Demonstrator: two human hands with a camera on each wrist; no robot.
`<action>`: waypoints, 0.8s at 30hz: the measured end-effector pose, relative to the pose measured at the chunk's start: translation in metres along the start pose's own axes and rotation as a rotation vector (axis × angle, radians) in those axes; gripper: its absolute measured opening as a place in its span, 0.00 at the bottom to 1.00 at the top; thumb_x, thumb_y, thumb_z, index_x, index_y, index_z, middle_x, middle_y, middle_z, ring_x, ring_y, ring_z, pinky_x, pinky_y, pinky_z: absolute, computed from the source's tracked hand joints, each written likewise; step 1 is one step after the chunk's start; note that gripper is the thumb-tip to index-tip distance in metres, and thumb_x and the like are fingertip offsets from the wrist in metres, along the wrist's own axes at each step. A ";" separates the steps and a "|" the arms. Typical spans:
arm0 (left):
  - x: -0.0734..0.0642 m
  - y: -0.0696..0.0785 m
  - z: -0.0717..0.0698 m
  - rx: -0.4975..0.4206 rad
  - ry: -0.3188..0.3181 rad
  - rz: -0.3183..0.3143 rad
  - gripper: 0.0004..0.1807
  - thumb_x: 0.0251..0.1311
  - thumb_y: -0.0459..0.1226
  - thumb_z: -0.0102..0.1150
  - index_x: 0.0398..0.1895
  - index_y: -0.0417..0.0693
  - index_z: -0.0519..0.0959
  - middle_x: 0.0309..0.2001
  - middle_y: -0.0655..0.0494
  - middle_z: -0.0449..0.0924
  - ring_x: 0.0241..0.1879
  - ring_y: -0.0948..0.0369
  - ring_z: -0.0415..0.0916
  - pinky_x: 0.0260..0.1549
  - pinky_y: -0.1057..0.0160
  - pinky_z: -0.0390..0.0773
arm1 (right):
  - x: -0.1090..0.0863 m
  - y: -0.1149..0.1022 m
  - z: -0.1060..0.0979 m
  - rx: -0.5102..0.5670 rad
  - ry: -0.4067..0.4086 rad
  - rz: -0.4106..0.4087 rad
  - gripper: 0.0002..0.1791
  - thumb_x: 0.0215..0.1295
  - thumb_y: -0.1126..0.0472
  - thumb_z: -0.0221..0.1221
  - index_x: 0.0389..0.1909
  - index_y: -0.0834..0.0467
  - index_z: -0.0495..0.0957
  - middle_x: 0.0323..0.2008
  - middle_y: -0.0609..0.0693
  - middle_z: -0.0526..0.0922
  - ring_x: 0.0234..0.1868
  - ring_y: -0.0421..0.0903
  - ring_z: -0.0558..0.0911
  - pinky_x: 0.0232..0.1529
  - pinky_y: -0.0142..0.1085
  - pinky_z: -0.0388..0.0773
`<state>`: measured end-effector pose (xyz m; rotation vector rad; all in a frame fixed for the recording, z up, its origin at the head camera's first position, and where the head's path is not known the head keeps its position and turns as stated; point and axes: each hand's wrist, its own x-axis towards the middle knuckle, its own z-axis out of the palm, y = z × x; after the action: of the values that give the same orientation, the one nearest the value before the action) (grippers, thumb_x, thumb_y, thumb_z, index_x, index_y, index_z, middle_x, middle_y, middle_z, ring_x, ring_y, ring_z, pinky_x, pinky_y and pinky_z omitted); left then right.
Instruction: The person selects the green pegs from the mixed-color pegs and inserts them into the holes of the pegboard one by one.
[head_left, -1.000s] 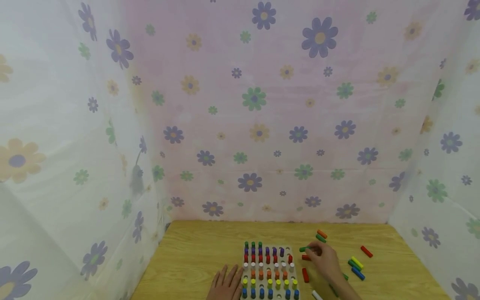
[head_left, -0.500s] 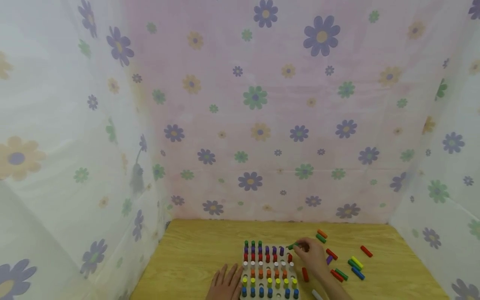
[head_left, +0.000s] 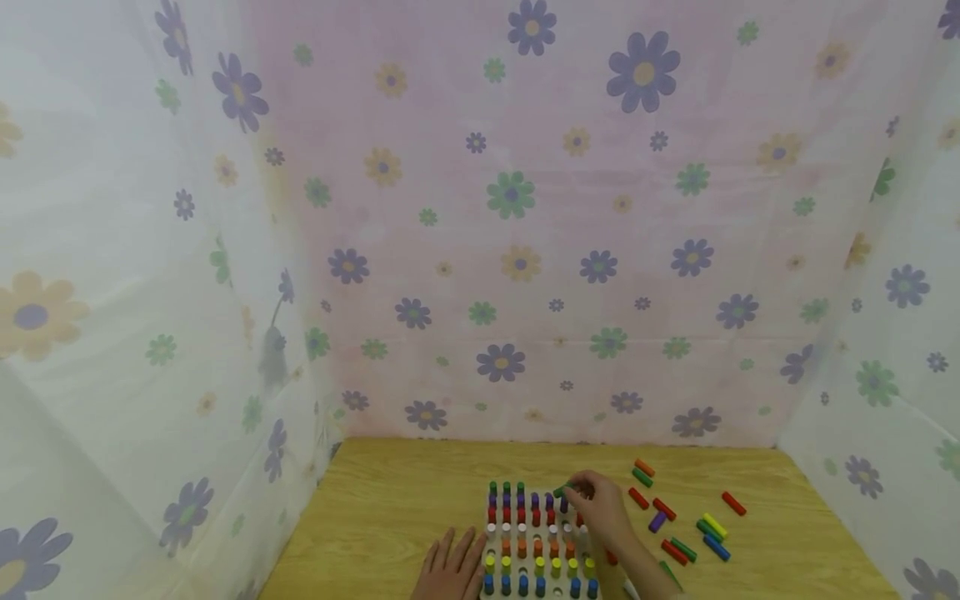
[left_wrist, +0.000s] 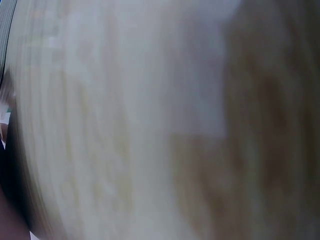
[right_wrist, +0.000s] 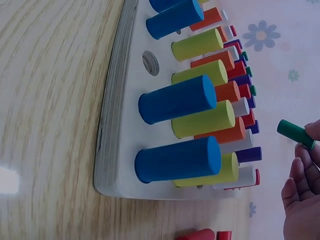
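Note:
A white pegboard [right_wrist: 130,135] stands on the table with rows of blue, yellow, orange, white, red, purple and green pegs. Between thumb and fingers my right hand [head_left: 602,510] pinches a green peg [right_wrist: 295,133], held tilted over the board's far right part. Three green pegs [head_left: 506,487] stand at the far left corner of the board. My left hand [head_left: 452,568] lies with fingers spread at the board's left edge. The left wrist view shows mostly blurred tabletop.
Loose pegs lie on the table right of the board, among them a purple peg [head_left: 657,522], a blue peg [head_left: 716,547] and an orange peg [head_left: 644,467]. Flower-patterned sheets [head_left: 510,250] enclose the wooden table [head_left: 390,483] at the back and sides.
My right hand has carried the green peg left, from beside the board to over its far row. Loose pegs it covered now show. The left hand has stayed in place.

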<state>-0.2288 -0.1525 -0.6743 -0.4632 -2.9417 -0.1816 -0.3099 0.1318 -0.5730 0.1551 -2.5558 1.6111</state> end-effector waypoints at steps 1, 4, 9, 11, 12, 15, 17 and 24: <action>0.000 0.000 0.000 0.003 0.001 -0.001 0.27 0.70 0.59 0.24 0.71 0.73 0.54 0.69 0.60 0.60 0.67 0.45 0.56 0.62 0.42 0.58 | 0.001 -0.001 0.001 -0.001 -0.003 -0.012 0.04 0.59 0.62 0.64 0.33 0.57 0.80 0.27 0.47 0.78 0.27 0.43 0.75 0.22 0.32 0.75; -0.001 0.000 -0.001 0.013 0.001 0.004 0.28 0.71 0.59 0.23 0.71 0.72 0.55 0.69 0.60 0.60 0.67 0.46 0.56 0.62 0.42 0.59 | 0.003 -0.003 0.007 -0.016 -0.015 -0.048 0.04 0.59 0.62 0.63 0.33 0.57 0.80 0.27 0.46 0.78 0.27 0.42 0.75 0.23 0.31 0.76; 0.002 0.000 -0.002 -0.001 -0.023 -0.017 0.29 0.70 0.60 0.20 0.71 0.70 0.57 0.68 0.60 0.61 0.67 0.46 0.56 0.61 0.41 0.59 | 0.009 -0.004 0.017 -0.023 -0.059 -0.064 0.04 0.61 0.61 0.62 0.34 0.57 0.79 0.28 0.46 0.78 0.28 0.42 0.76 0.23 0.32 0.77; 0.003 -0.001 -0.002 -0.013 -0.025 -0.025 0.29 0.70 0.60 0.20 0.71 0.71 0.57 0.68 0.61 0.61 0.67 0.46 0.57 0.61 0.41 0.59 | 0.011 -0.005 0.022 -0.023 -0.065 -0.063 0.04 0.62 0.61 0.61 0.35 0.57 0.79 0.28 0.47 0.78 0.28 0.43 0.76 0.23 0.33 0.77; 0.003 -0.001 -0.002 -0.018 -0.022 -0.024 0.29 0.70 0.60 0.20 0.71 0.71 0.57 0.68 0.61 0.62 0.67 0.46 0.57 0.61 0.41 0.59 | 0.013 -0.005 0.024 -0.017 -0.067 -0.054 0.04 0.62 0.61 0.61 0.35 0.57 0.79 0.28 0.47 0.78 0.28 0.43 0.76 0.23 0.32 0.78; 0.001 -0.001 -0.002 -0.016 -0.004 0.001 0.29 0.70 0.61 0.21 0.72 0.73 0.54 0.69 0.61 0.60 0.67 0.46 0.56 0.61 0.41 0.59 | 0.016 -0.005 0.029 -0.032 -0.064 -0.053 0.04 0.62 0.61 0.61 0.36 0.58 0.78 0.28 0.47 0.78 0.29 0.43 0.76 0.23 0.32 0.78; -0.002 -0.003 -0.002 0.024 0.011 0.057 0.34 0.65 0.66 0.23 0.73 0.72 0.49 0.70 0.60 0.57 0.68 0.46 0.54 0.62 0.41 0.57 | 0.018 -0.005 0.033 -0.030 -0.069 -0.036 0.04 0.62 0.62 0.61 0.35 0.58 0.78 0.29 0.47 0.78 0.29 0.42 0.76 0.24 0.32 0.78; -0.012 -0.012 -0.004 0.247 0.032 0.263 0.53 0.47 0.79 0.20 0.75 0.66 0.40 0.75 0.59 0.41 0.72 0.51 0.45 0.66 0.41 0.50 | 0.021 -0.006 0.040 -0.021 -0.102 -0.014 0.04 0.63 0.63 0.59 0.35 0.60 0.78 0.30 0.49 0.78 0.30 0.43 0.77 0.27 0.34 0.78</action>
<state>-0.2209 -0.1679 -0.6732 -0.7898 -2.7832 0.2007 -0.3319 0.0921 -0.5816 0.2597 -2.6389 1.6109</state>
